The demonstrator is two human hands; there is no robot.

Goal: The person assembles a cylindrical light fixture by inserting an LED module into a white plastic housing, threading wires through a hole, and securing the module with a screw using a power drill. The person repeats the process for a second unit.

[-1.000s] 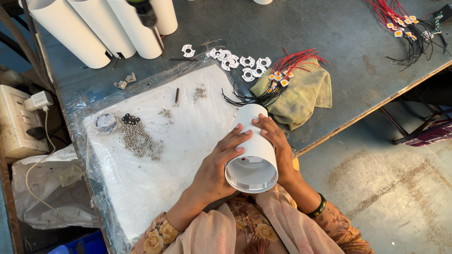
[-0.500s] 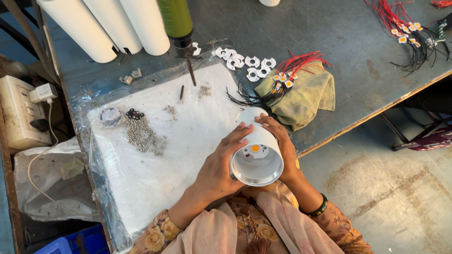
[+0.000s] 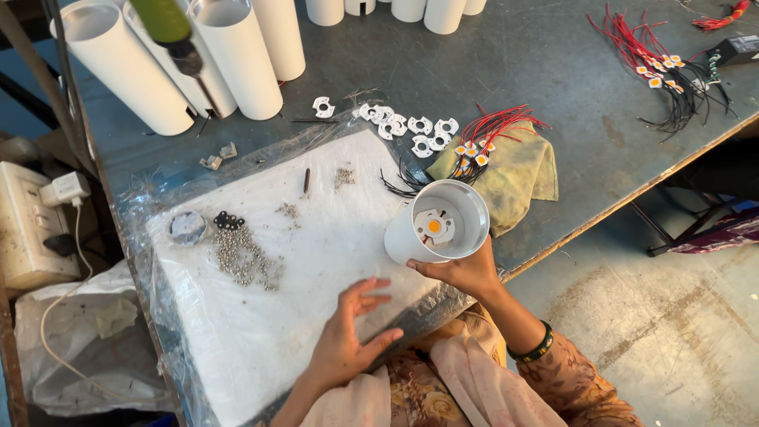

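Cupping a white cylindrical lamp housing (image 3: 437, 222) from underneath with the right hand (image 3: 466, 273), fingers clenched round its lower rim and the open mouth tilting up toward the camera, showing a small white plate with an orange LED chip (image 3: 434, 225) seated deep inside. Hovering just left of and below that grip, the left hand (image 3: 350, 332), released and holding nothing, fingers spread over the white foam pad (image 3: 261, 316). Risking, judging from so shallow a hold on one edge, the housing tipping out of the fingers and dropping past the table edge (image 3: 601, 221) just beyond the grip. Also risking a sleeve or palm sweeping the loose small screws (image 3: 241, 255) lying farther left, scattering them.
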